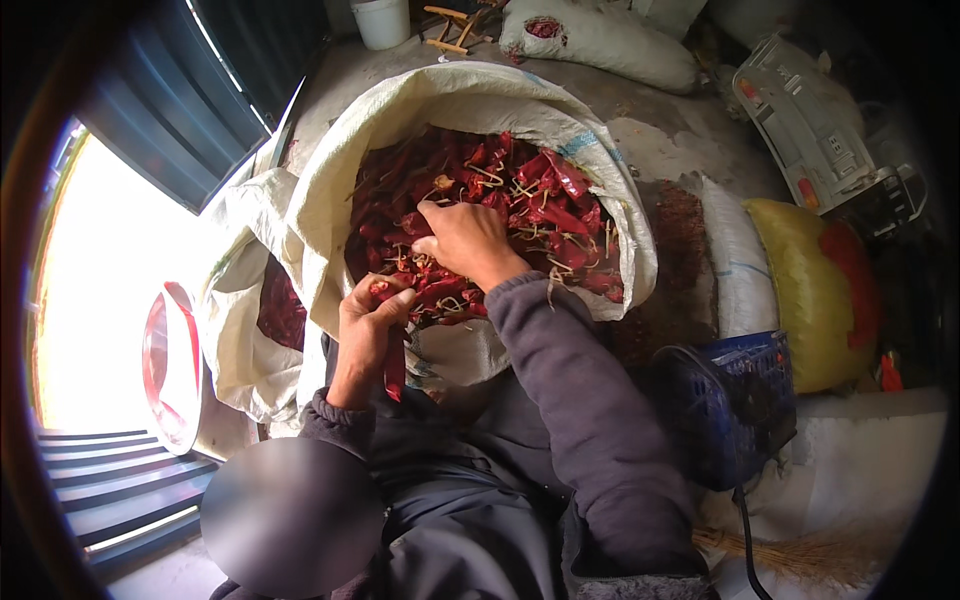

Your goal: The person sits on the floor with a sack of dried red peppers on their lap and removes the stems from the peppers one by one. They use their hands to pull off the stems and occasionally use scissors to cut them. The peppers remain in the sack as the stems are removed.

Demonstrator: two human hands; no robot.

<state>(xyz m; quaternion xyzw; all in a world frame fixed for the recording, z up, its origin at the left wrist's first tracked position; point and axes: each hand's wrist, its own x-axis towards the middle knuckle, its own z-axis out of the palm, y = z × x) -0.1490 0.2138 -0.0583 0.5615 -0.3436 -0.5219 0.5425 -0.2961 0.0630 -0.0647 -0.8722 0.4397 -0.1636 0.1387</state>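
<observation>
A large white woven sack (335, 150) stands open in front of me, full of dried red chili peppers (560, 215) with pale stems. At the sack's near left rim, my left hand (365, 335) is closed around dried chili peppers (395, 370); one hangs below the palm and others show above the thumb. My right hand (470, 240) reaches over the peppers in the sack and touches the pile. Its thumb and forefinger are apart with nothing visible between them, while the other fingers are partly hidden.
A smaller white sack (235, 340) of red peppers leans at the left. A blue plastic basket (745, 410) stands near right, beside a yellow sack (800, 290). Behind lie a full white sack (610, 45), a small wooden stool (450, 30) and a white bucket (382, 22).
</observation>
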